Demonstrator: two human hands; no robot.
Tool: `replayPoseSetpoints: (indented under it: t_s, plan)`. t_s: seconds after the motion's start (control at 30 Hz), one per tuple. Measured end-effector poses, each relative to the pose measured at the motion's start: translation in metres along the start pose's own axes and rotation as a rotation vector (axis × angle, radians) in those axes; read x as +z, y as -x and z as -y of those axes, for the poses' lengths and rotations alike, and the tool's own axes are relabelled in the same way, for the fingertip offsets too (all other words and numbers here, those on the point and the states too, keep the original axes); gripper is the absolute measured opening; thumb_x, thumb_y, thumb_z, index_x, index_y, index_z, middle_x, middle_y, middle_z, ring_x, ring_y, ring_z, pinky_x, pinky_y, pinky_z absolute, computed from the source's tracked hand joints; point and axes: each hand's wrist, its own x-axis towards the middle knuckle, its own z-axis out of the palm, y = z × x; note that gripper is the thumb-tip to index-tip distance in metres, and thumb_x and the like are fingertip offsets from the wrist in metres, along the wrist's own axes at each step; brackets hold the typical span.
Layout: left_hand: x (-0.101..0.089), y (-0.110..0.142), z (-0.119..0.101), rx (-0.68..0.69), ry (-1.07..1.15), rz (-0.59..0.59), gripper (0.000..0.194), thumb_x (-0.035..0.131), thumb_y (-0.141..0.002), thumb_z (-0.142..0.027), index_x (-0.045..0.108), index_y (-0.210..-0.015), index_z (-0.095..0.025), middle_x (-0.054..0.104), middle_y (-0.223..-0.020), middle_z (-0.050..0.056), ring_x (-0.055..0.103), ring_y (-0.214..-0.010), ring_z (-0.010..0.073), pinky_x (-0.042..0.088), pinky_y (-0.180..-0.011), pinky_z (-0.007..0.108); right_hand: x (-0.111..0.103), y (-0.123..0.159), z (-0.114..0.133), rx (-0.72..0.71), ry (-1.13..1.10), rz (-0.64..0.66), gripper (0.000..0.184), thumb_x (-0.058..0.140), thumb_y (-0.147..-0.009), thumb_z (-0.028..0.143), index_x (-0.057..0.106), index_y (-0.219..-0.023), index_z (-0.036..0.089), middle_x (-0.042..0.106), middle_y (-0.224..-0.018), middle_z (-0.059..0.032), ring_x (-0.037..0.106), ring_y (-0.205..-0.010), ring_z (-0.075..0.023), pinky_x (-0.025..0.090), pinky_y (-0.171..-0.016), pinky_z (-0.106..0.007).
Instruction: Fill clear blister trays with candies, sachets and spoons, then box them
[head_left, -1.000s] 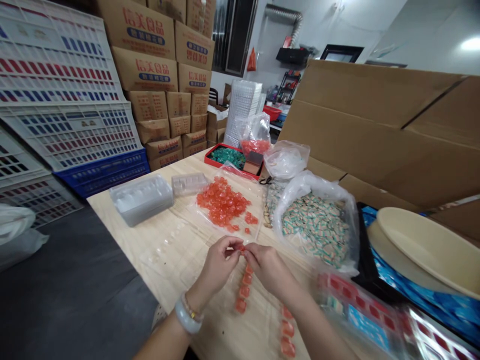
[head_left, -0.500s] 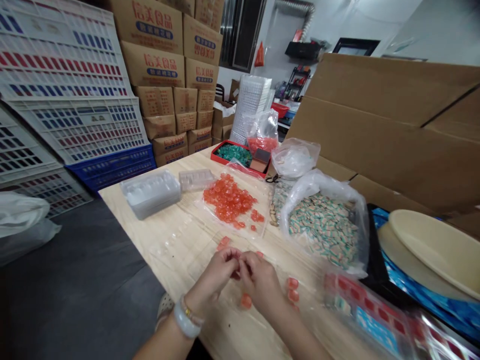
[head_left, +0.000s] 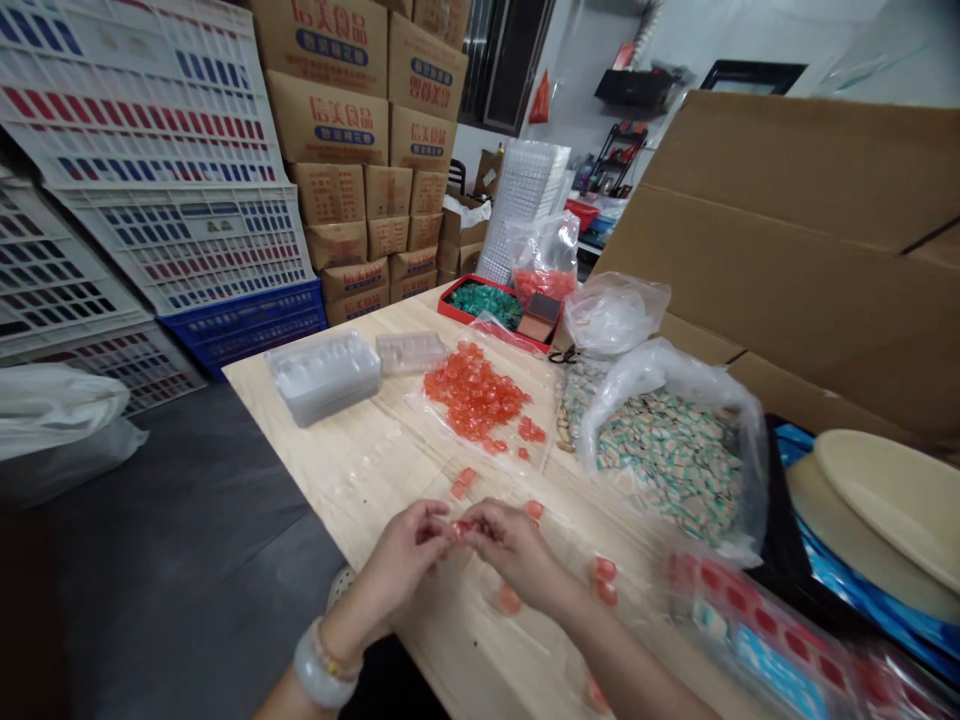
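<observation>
We find both hands over the near part of the wooden table (head_left: 397, 325), their fingertips meeting around one small red piece (head_left: 460, 528). The left hand (head_left: 411, 550) pinches it between thumb and fingers from the left; the right hand (head_left: 517, 555) pinches it from the right, palm turned down. We cannot tell the piece's exact shape, as the fingers cover most of it. A pale bangle (head_left: 321, 672) sits on the left wrist. We note loose red pieces about the hands: a short row (head_left: 463, 483) just beyond them, one piece (head_left: 534, 510) beyond the right hand, and a pair (head_left: 604, 580) to its right. Farther off, a heap of red pieces (head_left: 476, 395) lies on a clear plastic sheet (head_left: 421, 412). To the heap's left we record a stack of clear trays (head_left: 322, 378) — a smaller clear tray (head_left: 410, 353) stands between the two. Beyond the heap, a red tray (head_left: 448, 309) holds green pieces (head_left: 484, 302). To the right of the heap, an open plastic bag (head_left: 594, 410) contains many small flat pieces (head_left: 671, 460), pale and green. At near right lies clear packaging (head_left: 757, 620) with red squares — its contents are too blurred to identify.
</observation>
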Motion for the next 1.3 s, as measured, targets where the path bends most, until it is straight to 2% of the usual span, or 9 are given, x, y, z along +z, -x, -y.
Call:
replayPoseSetpoints:
  t_s: [0.13, 0.23, 0.33, 0.57, 0.7, 0.87, 1.0, 1.13, 1.3]
  plan:
    - [-0.015, -0.005, 0.012, 0.3, -0.598, -0.236, 0.031, 0.048, -0.068, -0.014, 0.052, -0.099, -0.016, 0.056, -0.09, 0.007, 0.05, -0.084, 0.0197, 0.038, -0.078, 0.035, 0.002, -0.029, -0.01, -0.215, 0.501, 0.05, 0.014, 0.044, -0.082, 0.019, 0.057, -0.084, 0.017, 0.057, -0.081, -0.004, 0.05, -0.079, -0.0142, 0.037, -0.069, -0.026]
    - [-0.011, -0.007, 0.016, 0.334, -0.822, -0.206, 0.024, 0.048, -0.071, -0.014, 0.055, -0.093, -0.017, 0.056, -0.088, 0.005, 0.048, -0.086, 0.0213, 0.037, -0.077, 0.034, 0.005, -0.046, -0.018, -0.34, 0.804, 0.17, 0.012, 0.047, -0.081, 0.021, 0.059, -0.081, 0.018, 0.057, -0.078, -0.0042, 0.047, -0.081, -0.017, 0.034, -0.071, -0.03]
    - [-0.005, -0.008, 0.015, 0.313, -0.899, -0.193, 0.021, 0.048, -0.072, -0.015, 0.054, -0.091, -0.018, 0.056, -0.088, 0.004, 0.048, -0.086, 0.0208, 0.036, -0.075, 0.033, 0.004, -0.053, -0.021, -0.384, 0.905, 0.193, 0.011, 0.05, -0.079, 0.023, 0.061, -0.08, 0.019, 0.057, -0.079, -0.0041, 0.046, -0.083, -0.0175, 0.032, -0.071, -0.031]
    - [-0.006, -0.005, 0.008, 0.283, -0.946, -0.178, 0.026, 0.05, -0.072, -0.017, 0.053, -0.098, -0.019, 0.055, -0.093, 0.005, 0.048, -0.09, 0.0209, 0.035, -0.077, 0.033, 0.0, -0.044, -0.028, -0.403, 0.876, 0.028, 0.029, 0.059, -0.072, 0.028, 0.057, -0.1, 0.022, 0.044, -0.122, -0.0076, 0.036, -0.11, -0.0243, 0.026, -0.091, -0.042]
    - [0.005, -0.015, -0.003, 0.309, -0.976, -0.226, 0.022, 0.047, -0.076, -0.02, 0.054, -0.096, -0.017, 0.055, -0.09, 0.006, 0.049, -0.087, 0.0199, 0.036, -0.076, 0.032, -0.016, -0.028, -0.041, -0.312, 0.715, -0.281, 0.035, 0.05, -0.078, 0.027, 0.05, -0.112, 0.019, 0.048, -0.115, -0.0119, 0.041, -0.105, -0.0237, 0.032, -0.088, -0.043]
    - [0.027, -0.037, 0.0, 0.237, -1.065, -0.186, 0.022, 0.037, -0.08, -0.017, 0.058, -0.082, -0.013, 0.055, -0.081, 0.008, 0.05, -0.075, 0.0189, 0.038, -0.07, 0.031, -0.065, -0.006, -0.076, -0.142, 0.554, -0.514, 0.024, 0.042, -0.081, 0.027, 0.058, -0.097, 0.018, 0.058, -0.092, -0.0094, 0.051, -0.088, -0.0206, 0.041, -0.079, -0.037]
    - [0.036, -0.042, 0.011, 0.276, -1.07, -0.192, 0.025, 0.033, -0.081, -0.016, 0.057, -0.086, -0.013, 0.054, -0.085, 0.009, 0.049, -0.08, 0.0203, 0.038, -0.075, 0.033, -0.086, -0.015, -0.093, 0.045, 0.549, -0.473, 0.024, 0.041, -0.079, 0.022, 0.06, -0.092, 0.015, 0.06, -0.086, -0.01, 0.053, -0.084, -0.02, 0.041, -0.078, -0.033]
    - [0.035, -0.037, 0.012, 0.324, -0.991, -0.226, 0.025, 0.04, -0.078, -0.016, 0.053, -0.099, -0.014, 0.054, -0.088, 0.008, 0.049, -0.082, 0.0195, 0.04, -0.076, 0.033, -0.082, -0.048, -0.096, 0.193, 0.487, -0.322, 0.018, 0.048, -0.071, 0.014, 0.061, -0.084, 0.015, 0.06, -0.087, -0.01, 0.053, -0.086, -0.0202, 0.037, -0.079, -0.032]
    - [0.037, -0.047, -0.005, 0.499, -0.876, -0.297, 0.027, 0.048, -0.076, -0.02, 0.054, -0.102, -0.017, 0.051, -0.101, 0.009, 0.047, -0.092, 0.0222, 0.04, -0.08, 0.038, -0.078, -0.064, -0.101, 0.222, 0.35, -0.322, 0.011, 0.048, -0.068, 0.01, 0.057, -0.074, 0.015, 0.059, -0.077, -0.007, 0.054, -0.077, -0.0176, 0.039, -0.071, -0.029]
